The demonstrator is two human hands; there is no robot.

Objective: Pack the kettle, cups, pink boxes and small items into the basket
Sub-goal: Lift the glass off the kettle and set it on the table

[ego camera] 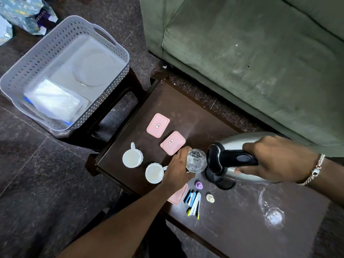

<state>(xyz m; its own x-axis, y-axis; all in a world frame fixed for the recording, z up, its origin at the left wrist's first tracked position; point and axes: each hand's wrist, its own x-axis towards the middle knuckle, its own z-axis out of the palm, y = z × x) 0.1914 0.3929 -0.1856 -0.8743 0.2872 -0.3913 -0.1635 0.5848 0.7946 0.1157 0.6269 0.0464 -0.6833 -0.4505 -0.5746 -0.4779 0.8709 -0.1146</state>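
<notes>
My right hand (279,159) grips the black handle of the steel kettle (242,144), tilted toward a clear glass (196,161) that my left hand (176,168) holds. Two white cups (132,158) (153,173) stand on the dark table (186,112) to the left. Two pink boxes (158,125) (172,143) lie behind them, and a third pink box (177,196) is partly hidden under my left forearm. Several small items lie near the front: pens or markers (193,202), a purple cap (198,184) and a small bottle (210,198). The grey basket (37,58) sits on a stool at the left.
The basket holds a white packet (54,101) and a clear lid or plate (93,67). A wine glass (273,215) lies on its side at the table's right. A green sofa (251,58) stands behind the table. The kettle's base (226,184) sits under the kettle.
</notes>
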